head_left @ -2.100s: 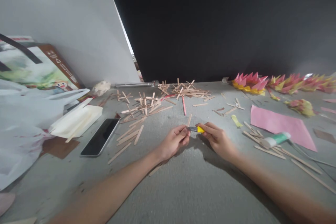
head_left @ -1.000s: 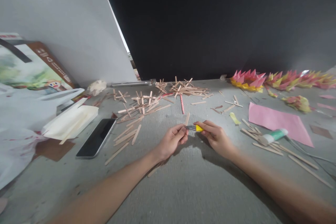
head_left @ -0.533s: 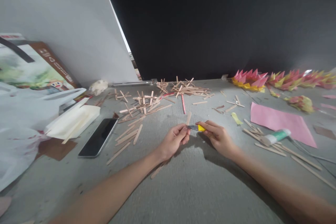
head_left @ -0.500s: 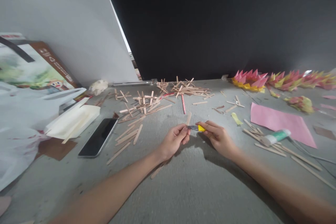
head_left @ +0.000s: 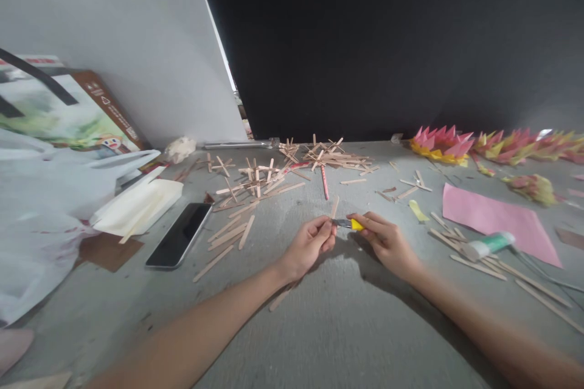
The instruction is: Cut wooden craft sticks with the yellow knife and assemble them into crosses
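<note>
My left hand pinches a thin wooden craft stick, whose upper end points away from me. My right hand is closed on a utility knife with a yellow handle. The grey metal blade end of the knife meets the stick at my left fingertips. Both hands are just above the grey surface, and my fingers hide the stick's lower part. Beyond them lies a heap of craft sticks, some joined in crosses, along with a red patterned stick.
To the left are a black phone, a white paper tray and a plastic bag. Pink paper, a green-and-white tube, loose sticks and folded pink-yellow paper pieces are at the right. A black panel stands behind.
The whole view has shifted slightly, so things appear a little further right. Both hands keep the same hold, with the knife blade still against the stick.
</note>
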Motion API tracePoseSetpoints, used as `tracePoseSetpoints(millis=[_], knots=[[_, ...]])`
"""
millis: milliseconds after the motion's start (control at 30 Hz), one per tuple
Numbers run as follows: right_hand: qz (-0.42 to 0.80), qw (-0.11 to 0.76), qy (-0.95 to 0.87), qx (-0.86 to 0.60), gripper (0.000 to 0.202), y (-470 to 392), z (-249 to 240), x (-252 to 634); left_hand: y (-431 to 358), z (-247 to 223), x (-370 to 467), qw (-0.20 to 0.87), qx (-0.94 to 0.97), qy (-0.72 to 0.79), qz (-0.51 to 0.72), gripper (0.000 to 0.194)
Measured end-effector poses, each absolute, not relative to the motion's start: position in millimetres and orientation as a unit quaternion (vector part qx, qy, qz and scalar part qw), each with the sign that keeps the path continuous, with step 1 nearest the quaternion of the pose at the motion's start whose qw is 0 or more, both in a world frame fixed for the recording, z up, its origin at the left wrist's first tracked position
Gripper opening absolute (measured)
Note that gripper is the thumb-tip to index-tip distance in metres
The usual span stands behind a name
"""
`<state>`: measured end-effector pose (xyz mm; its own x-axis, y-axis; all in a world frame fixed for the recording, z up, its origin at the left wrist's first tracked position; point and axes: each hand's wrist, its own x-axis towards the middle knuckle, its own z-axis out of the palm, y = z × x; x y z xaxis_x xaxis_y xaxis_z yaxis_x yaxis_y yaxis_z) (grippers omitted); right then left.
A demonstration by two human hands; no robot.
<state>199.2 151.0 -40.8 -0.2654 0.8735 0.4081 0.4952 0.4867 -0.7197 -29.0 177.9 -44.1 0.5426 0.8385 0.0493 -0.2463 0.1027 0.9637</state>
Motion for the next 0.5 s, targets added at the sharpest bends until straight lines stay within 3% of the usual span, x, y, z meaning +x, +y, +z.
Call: tracePoseSetpoints(millis=[267,500], knots=[[0.23,0.403,-0.766,-0.444,0.039,150.6,-40.4,197.5,177.3,-40.2,-28.3,0.67,0.579,0.289,0.364,0.05],[0.27,0.4,-0.755,-0.444,0.038,150.7,-42.9,199.3,176.8,-42.9,-28.4,0.686,0.558,0.28,0.373,0.044]])
